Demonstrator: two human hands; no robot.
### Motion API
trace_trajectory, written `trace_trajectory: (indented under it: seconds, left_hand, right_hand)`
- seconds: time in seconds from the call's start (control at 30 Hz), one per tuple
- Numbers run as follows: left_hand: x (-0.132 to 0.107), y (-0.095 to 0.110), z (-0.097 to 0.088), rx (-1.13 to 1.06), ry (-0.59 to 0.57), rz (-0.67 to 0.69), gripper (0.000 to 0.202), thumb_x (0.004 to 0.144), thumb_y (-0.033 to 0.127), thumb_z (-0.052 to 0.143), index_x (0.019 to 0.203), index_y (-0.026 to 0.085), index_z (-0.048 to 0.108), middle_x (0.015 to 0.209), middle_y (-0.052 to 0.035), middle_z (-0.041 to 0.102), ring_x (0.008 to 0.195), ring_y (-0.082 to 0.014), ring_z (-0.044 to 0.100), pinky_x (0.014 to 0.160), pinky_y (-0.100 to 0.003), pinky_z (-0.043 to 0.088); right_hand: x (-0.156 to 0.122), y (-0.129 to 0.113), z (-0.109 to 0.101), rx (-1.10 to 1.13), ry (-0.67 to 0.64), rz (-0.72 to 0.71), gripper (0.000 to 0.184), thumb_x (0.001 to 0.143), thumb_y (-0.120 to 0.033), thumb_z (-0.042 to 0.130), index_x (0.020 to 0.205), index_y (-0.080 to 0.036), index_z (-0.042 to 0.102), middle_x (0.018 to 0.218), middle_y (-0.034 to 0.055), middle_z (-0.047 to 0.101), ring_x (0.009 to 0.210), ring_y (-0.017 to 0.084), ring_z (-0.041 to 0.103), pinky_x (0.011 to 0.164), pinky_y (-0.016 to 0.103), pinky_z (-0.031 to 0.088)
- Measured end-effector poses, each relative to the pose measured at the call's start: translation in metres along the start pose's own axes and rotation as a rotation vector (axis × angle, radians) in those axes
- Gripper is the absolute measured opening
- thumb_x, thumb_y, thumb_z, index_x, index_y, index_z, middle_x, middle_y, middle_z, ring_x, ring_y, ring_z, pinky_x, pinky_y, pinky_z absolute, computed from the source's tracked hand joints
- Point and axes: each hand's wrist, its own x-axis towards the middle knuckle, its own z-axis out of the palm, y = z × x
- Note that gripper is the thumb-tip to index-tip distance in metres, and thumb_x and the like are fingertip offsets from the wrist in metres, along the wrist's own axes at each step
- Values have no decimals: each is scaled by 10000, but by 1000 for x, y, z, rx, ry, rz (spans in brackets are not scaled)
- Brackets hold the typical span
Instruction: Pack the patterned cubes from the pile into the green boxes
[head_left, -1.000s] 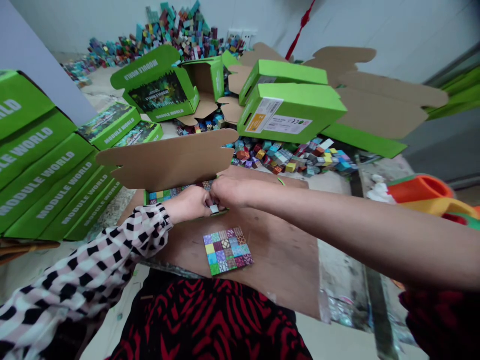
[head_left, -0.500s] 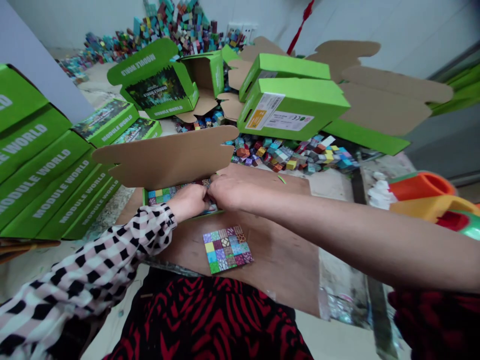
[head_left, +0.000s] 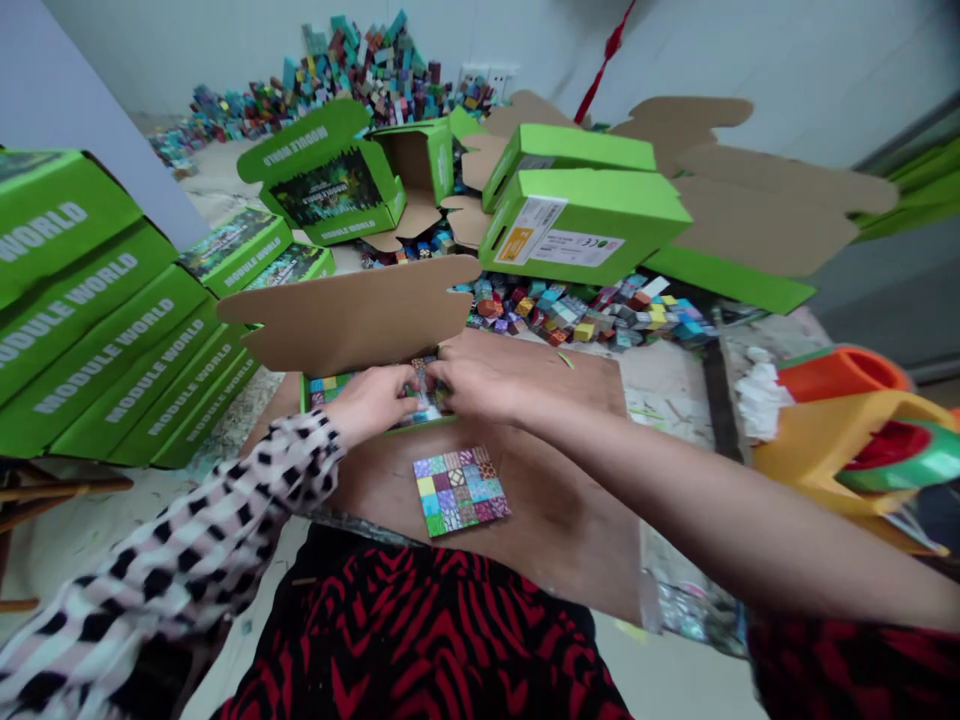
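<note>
At the open green carton (head_left: pixel 304 394), the left hand (head_left: pixel 371 397) and right hand (head_left: pixel 476 388) are parting from contact, baring more of the patterned blocks (head_left: pixel 323 387) inside; I cannot tell whether either is pinching one. The carton's raised lid (head_left: pixel 360 315) is walling off its far side, a mosaic panel (head_left: pixel 462 491) is lying in front, and bare brown board (head_left: pixel 574 455) is spreading to its right.

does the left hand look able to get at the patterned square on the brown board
Probably yes: the patterned square lies uncovered on the brown board, near the left hand, with seemingly only the front edge of the open box between.
</note>
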Motion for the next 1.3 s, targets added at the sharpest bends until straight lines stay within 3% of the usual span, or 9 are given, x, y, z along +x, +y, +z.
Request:
trace_trajectory:
  seconds: [0.17,0.33,0.53,0.7,0.97,1.03,1.1,1.23,1.3]
  left_hand:
    - [-81,-44,3,66,439,241,236,932,336,465,978,201,654,906,-59,631,856,-203,581,765,-345,457]
    - [-130,-75,35,163,550,80,255,911,351,515,1118,246,619,1180,-94,580,1048,-258,554,884,-445,457]
    - [-122,-66,51,165,589,80,235,924,238,445,989,252,670,1110,-73,650,1013,-252,567,860,-444,471]
    - [-108,-62,44,276,516,132,213,908,282,482,973,274,684,1080,-29,701,993,-294,550,835,-487,441]
    - [-109,-48,35,276,605,131,218,900,327,516,1033,245,667,1208,-106,617,1036,-307,557,863,-492,441]
    - [-118,-35,44,170,518,199,197,906,337,510,1006,250,657,1128,-93,629,1012,-273,576,866,-451,463]
    - [-121,-21,56,23,301,264,263,910,382,508,1128,264,595,1151,-76,611,1045,-244,584,883,-406,491]
    - [-109,2,77,-108,27,220,821,735,503,693,1410,227,317,1407,-142,425,1271,-324,452,1024,-481,434]
    - [-100,10,82,-135,-16,218,867,702,422,721,1422,210,287,1404,-152,406,1266,-336,452,1038,-498,419]
  right_hand:
    - [-48,3,16,110,280,-22,217,924,-287,454,979,-151,614,1034,111,534,849,175,539,749,298,447]
    - [-66,-13,45,-75,250,3,293,956,-338,402,1031,-183,639,1067,126,522,793,189,521,671,318,425]
    - [-72,-10,55,-206,367,-4,303,964,-263,383,897,-182,667,964,115,591,856,230,490,750,365,406]
    - [-81,-10,55,-275,390,-64,244,957,-308,446,1018,-194,653,1118,102,635,1045,274,487,932,475,346]
    - [-102,-4,46,148,433,52,303,966,-275,396,1147,-160,610,1157,136,590,1033,214,566,891,388,472]
    - [-118,-1,49,262,333,95,288,925,-289,488,1171,-188,600,1153,116,587,1036,210,580,908,389,485]
    - [-130,0,55,308,208,120,466,822,-268,629,1277,-218,541,1298,125,516,1165,254,532,970,431,467]
    - [-135,-1,69,276,75,93,781,715,-144,664,1438,-220,378,1501,142,316,1370,305,327,1104,487,352]
    - [-132,-4,73,281,54,63,805,708,-121,634,1456,-209,349,1491,150,335,1362,303,346,1101,481,364]
